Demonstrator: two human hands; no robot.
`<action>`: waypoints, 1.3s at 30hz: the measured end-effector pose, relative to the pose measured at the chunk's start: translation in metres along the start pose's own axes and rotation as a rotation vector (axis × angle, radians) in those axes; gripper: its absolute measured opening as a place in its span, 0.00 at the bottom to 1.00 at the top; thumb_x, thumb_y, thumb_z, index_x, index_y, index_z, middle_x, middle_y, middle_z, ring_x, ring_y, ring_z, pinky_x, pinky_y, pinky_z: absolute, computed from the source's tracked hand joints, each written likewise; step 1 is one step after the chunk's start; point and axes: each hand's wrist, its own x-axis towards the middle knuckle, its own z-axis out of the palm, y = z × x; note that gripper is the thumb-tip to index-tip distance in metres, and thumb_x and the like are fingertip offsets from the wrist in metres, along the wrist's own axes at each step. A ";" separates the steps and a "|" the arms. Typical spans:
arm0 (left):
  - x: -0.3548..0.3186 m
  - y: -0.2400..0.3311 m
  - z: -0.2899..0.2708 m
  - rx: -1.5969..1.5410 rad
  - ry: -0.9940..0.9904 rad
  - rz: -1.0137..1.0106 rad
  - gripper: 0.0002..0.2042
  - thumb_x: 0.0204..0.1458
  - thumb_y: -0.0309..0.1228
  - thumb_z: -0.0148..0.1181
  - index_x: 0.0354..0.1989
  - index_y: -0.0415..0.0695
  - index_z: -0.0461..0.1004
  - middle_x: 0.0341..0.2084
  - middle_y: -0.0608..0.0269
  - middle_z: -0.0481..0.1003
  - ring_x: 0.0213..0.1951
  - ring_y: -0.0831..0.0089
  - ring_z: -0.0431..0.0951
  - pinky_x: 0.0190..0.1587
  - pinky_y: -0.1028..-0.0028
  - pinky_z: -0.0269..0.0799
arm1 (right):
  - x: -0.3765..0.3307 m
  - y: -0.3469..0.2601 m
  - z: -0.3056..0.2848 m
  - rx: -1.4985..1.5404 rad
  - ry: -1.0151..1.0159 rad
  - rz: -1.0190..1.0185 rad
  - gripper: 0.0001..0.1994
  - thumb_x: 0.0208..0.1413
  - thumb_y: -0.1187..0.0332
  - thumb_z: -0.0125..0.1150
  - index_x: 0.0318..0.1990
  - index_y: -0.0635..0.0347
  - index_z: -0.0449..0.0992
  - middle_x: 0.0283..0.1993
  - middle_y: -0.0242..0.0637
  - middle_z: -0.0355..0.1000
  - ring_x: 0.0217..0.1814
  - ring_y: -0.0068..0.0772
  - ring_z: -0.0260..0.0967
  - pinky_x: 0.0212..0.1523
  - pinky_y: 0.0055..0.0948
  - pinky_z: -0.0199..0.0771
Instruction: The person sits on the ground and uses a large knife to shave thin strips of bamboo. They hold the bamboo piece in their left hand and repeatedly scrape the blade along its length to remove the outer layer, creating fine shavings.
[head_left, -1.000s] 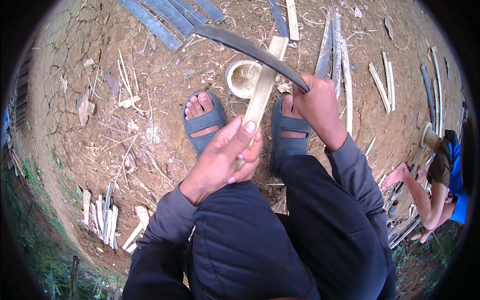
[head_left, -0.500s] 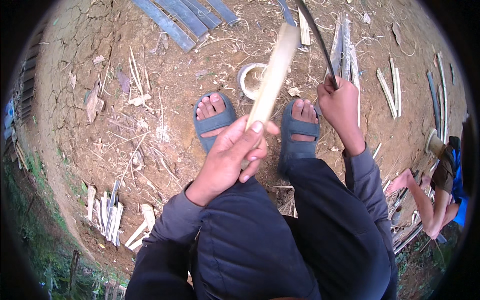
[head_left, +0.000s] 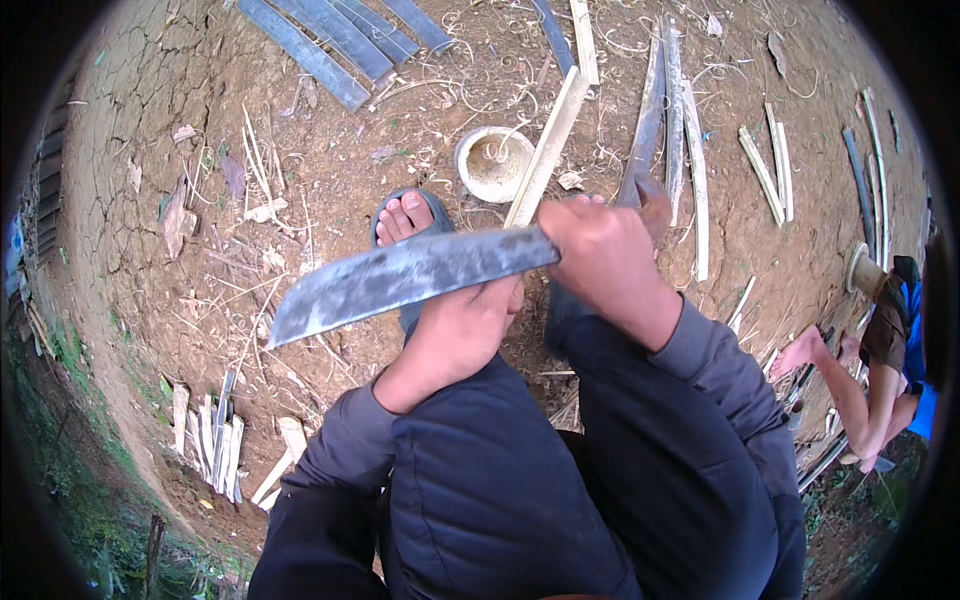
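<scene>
My right hand (head_left: 600, 240) is closed round the handle of a machete (head_left: 410, 275). Its broad grey, blotched blade points left and lies across the view above my left hand (head_left: 465, 325). The handle's brown end sticks out past my right fist. My left hand is closed on a pale split bamboo strip (head_left: 548, 150), which slants up and away between my feet. The blade covers the strip's lower end and part of my left fingers. Whether the blade touches the strip, I cannot tell.
A round pale bamboo ring or cup (head_left: 495, 165) stands on the dirt beyond my sandals. Dark bamboo slats (head_left: 310, 50) lie at the far left, and more strips (head_left: 695, 190) at the right. Short split pieces (head_left: 215, 440) stand at the lower left. Another person (head_left: 880, 370) sits at the right.
My right hand has swung the machete from upright at the right to lying leftward over my left hand. The bamboo strip has shifted slightly lower.
</scene>
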 end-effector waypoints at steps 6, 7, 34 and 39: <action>-0.005 0.014 0.006 -0.199 0.033 -0.159 0.15 0.69 0.40 0.41 0.33 0.43 0.63 0.16 0.74 0.58 0.15 0.86 0.54 0.17 0.80 0.51 | 0.008 0.018 0.003 0.129 0.082 0.249 0.04 0.47 0.75 0.57 0.23 0.59 0.73 0.20 0.47 0.72 0.24 0.52 0.75 0.26 0.44 0.76; -0.004 0.013 0.007 -0.190 0.030 -0.130 0.15 0.69 0.40 0.41 0.33 0.43 0.63 0.15 0.74 0.58 0.14 0.86 0.55 0.17 0.80 0.51 | 0.003 0.011 0.003 0.101 0.034 0.173 0.03 0.47 0.75 0.57 0.24 0.59 0.74 0.20 0.48 0.72 0.24 0.53 0.75 0.26 0.44 0.76; -0.008 0.012 0.005 -0.193 0.063 -0.105 0.13 0.70 0.37 0.40 0.34 0.43 0.64 0.17 0.74 0.58 0.15 0.86 0.55 0.18 0.80 0.52 | 0.014 0.049 -0.008 -0.097 0.011 0.273 0.01 0.46 0.74 0.60 0.27 0.58 0.75 0.23 0.49 0.73 0.26 0.52 0.75 0.29 0.45 0.75; -0.013 0.016 0.004 -0.355 0.040 -0.211 0.12 0.69 0.36 0.41 0.35 0.44 0.64 0.17 0.74 0.57 0.15 0.86 0.55 0.17 0.81 0.51 | 0.007 0.050 -0.004 -0.118 -0.001 0.128 0.00 0.44 0.76 0.59 0.25 0.61 0.75 0.22 0.50 0.74 0.24 0.53 0.75 0.27 0.45 0.76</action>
